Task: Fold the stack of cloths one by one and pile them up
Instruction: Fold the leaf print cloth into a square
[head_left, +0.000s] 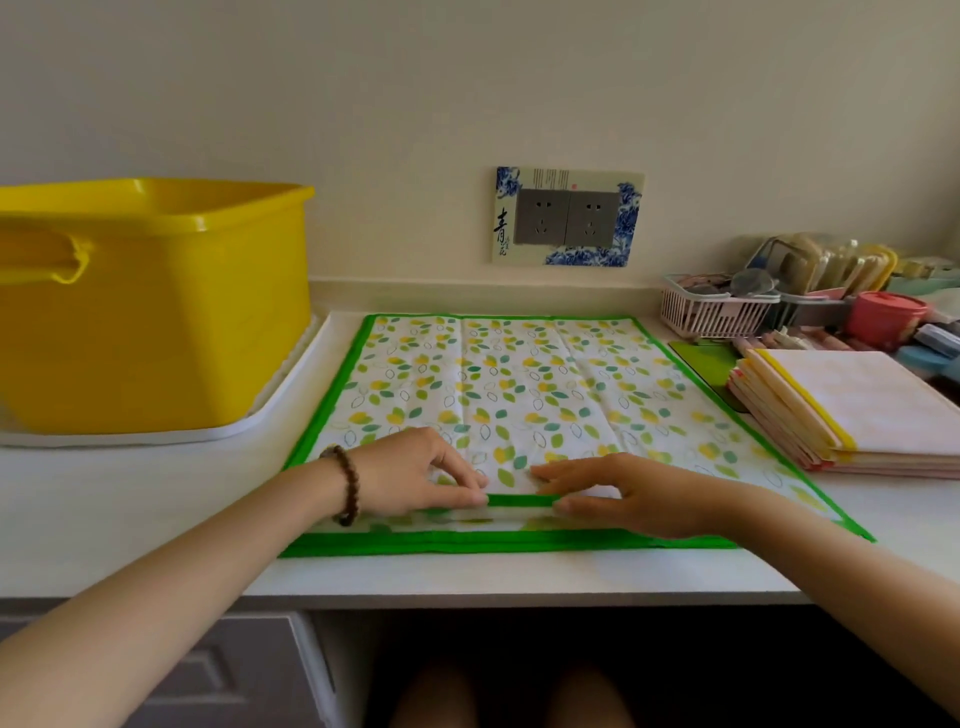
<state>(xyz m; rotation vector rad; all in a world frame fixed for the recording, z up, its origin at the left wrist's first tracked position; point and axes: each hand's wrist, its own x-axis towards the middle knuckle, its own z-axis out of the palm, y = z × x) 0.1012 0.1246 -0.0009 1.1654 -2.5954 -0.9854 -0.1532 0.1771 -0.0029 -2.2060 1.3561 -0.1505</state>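
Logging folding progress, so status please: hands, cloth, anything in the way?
Left hand and right hand both pinch near hem of green-edged cloth. Cloth otherwise flat, unfolded. Folded pile beside its right edge, nothing on the cloth.

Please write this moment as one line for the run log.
step: fold starting | leaf-print cloth: spread on counter | left hand: pinches near hem | right hand: pinches near hem | cloth pile: at right

The cloth (498, 395) under the left hand (415, 475) and right hand (634, 493) is white, printed with yellow, green and teal leaves, with a bright green border. Left of the left hand the tub (156, 312) is yellow on a white tray (234, 432); right of the right hand the stack (857, 410) is pale pink, edged yellow.
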